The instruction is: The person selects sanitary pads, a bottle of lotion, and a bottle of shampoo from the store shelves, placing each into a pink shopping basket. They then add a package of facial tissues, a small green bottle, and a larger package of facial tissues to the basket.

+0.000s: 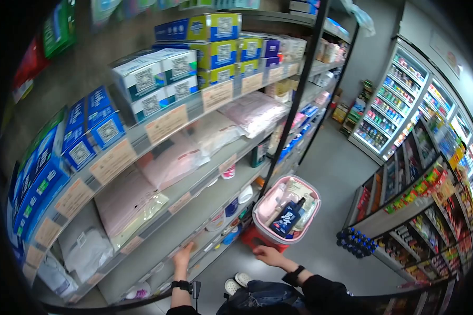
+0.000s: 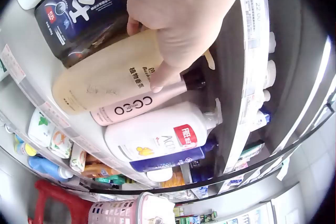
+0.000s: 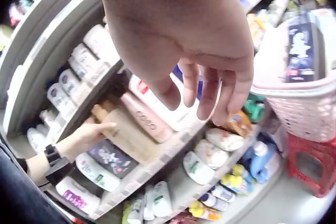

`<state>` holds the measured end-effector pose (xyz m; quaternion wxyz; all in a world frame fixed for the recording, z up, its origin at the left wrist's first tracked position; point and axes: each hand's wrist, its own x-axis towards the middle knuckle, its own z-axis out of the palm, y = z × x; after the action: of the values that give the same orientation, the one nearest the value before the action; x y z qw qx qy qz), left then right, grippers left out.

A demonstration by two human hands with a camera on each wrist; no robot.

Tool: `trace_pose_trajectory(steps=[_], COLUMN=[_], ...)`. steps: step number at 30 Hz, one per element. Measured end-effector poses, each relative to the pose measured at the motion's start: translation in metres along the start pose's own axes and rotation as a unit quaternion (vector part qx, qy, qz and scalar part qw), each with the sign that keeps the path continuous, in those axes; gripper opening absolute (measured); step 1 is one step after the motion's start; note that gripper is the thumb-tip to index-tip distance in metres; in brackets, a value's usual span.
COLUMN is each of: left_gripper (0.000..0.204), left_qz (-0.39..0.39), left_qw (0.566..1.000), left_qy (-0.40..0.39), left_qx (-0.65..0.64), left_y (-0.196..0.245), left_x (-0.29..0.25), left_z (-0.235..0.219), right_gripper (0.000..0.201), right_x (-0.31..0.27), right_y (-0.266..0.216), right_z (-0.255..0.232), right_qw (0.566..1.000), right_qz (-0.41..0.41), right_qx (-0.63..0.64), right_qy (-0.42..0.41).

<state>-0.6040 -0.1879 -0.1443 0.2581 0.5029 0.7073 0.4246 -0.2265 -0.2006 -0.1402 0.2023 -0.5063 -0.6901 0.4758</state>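
My left hand (image 2: 184, 19) reaches into a lower shelf and grips a cream-yellow toiletry bottle (image 2: 86, 85) near its top, thumb on the label side. The bottle stands at the shelf front between a dark blue bottle (image 2: 79, 8) and a pink COCO bottle (image 2: 118, 108). Beyond the pink one is a white pump bottle (image 2: 142, 134) with a red label. In the right wrist view, my right hand (image 3: 181, 35) hangs in front of the shelves, fingers loosely bent and holding nothing. The head view shows that right hand (image 1: 270, 256) near the basket.
A pink basket (image 1: 257, 216) stands on a red stool (image 1: 249, 239) by the shelf end. It holds a dark blue pump bottle (image 1: 286, 218) and packaged goods. Boxes (image 1: 173, 68) and bagged items fill upper shelves. Across the aisle are snack shelves (image 1: 404, 220) and drink fridges (image 1: 391, 102).
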Motion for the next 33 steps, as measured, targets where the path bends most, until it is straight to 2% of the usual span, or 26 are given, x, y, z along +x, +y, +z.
trace_pose_trajectory(steps=[1,3,6,7,9,11,12,14,16,18,20,21,22,23,24,25,26,27,29,30,33], left_gripper=[0.045,0.046,0.049,0.05,0.05,0.049,0.049,0.057,0.061,0.064,0.066,0.066,0.063,0.06,0.06,0.06,0.061,0.061,0.064,0.066,0.073], left_qz=[-0.019,-0.033,-0.013,-0.021,-0.03,-0.028,-0.029,0.025,0.024,0.024,0.064,0.067,0.116,0.165,0.184,0.188,0.161,0.133,0.128,0.117,0.124], left_qw=[1.0,0.999,0.999,0.998,0.998,0.998,0.998,0.997,0.997,0.996,0.998,0.998,0.993,0.986,0.982,0.981,0.986,0.989,0.989,0.991,0.989], left_qy=[-0.001,-0.01,0.007,0.015,0.021,0.002,0.003,0.031,0.03,0.03,0.017,0.018,0.002,-0.014,0.002,0.002,0.012,0.024,0.023,0.02,-0.009], left_qx=[-0.002,-0.003,0.044,0.049,0.053,-0.059,-0.057,-0.062,-0.074,-0.085,-0.012,-0.009,0.009,0.028,0.036,0.04,0.052,0.063,0.064,0.064,0.083], left_y=[0.003,0.009,0.023,0.031,0.031,0.027,0.025,0.034,0.019,0.009,0.011,0.013,0.016,0.015,0.006,0.011,0.017,0.023,0.032,0.039,0.126], left_x=[-0.001,-0.003,-0.012,-0.016,-0.02,-0.025,-0.027,-0.036,-0.044,-0.055,-0.062,-0.065,-0.069,-0.071,-0.069,-0.067,-0.066,-0.065,-0.064,-0.062,-0.058], left_z=[-0.002,-0.007,-0.015,-0.018,-0.018,-0.019,-0.019,-0.022,-0.017,-0.013,-0.005,-0.001,0.004,0.006,0.014,0.015,0.018,0.019,0.022,0.024,0.026], right_gripper=[0.033,0.035,0.044,0.05,0.057,0.065,0.072,0.079,0.088,0.086,0.083,0.077,0.071,0.071,0.064,0.057,0.05,0.05,0.045,0.045,0.042], right_x=[0.015,0.039,0.058,0.062,0.062,0.061,0.061,0.063,0.068,0.07,0.073,0.076,0.078,0.077,0.075,0.074,0.075,0.076,0.081,0.085,0.079], right_y=[-0.027,-0.076,-0.129,-0.138,-0.153,-0.158,-0.16,-0.161,-0.163,-0.163,-0.155,-0.147,-0.139,-0.138,-0.136,-0.133,-0.13,-0.127,-0.123,-0.122,-0.14], right_z=[0.006,0.02,0.051,0.059,0.075,0.086,0.09,0.095,0.098,0.101,0.107,0.111,0.114,0.112,0.109,0.105,0.098,0.094,0.081,0.069,0.016], right_qw=[0.998,0.993,0.986,0.982,0.984,0.985,0.983,0.981,0.977,0.974,0.971,0.957,0.94,0.94,0.938,0.936,0.936,0.935,0.928,0.927,0.916], right_qz=[-0.058,-0.097,-0.155,-0.174,-0.159,-0.148,-0.156,-0.167,-0.191,-0.206,-0.222,-0.268,-0.313,-0.315,-0.317,-0.319,-0.32,-0.323,-0.353,-0.356,-0.376], right_qx=[-0.021,-0.036,-0.022,-0.024,-0.008,0.01,-0.003,-0.012,-0.022,-0.038,-0.055,-0.081,-0.108,-0.105,-0.111,-0.118,-0.109,-0.107,-0.075,-0.076,-0.08], right_qy=[-0.013,-0.057,-0.056,-0.072,-0.08,-0.091,-0.092,-0.097,-0.088,-0.081,-0.069,-0.076,-0.082,-0.079,-0.085,-0.091,-0.099,-0.094,-0.095,-0.091,-0.117])
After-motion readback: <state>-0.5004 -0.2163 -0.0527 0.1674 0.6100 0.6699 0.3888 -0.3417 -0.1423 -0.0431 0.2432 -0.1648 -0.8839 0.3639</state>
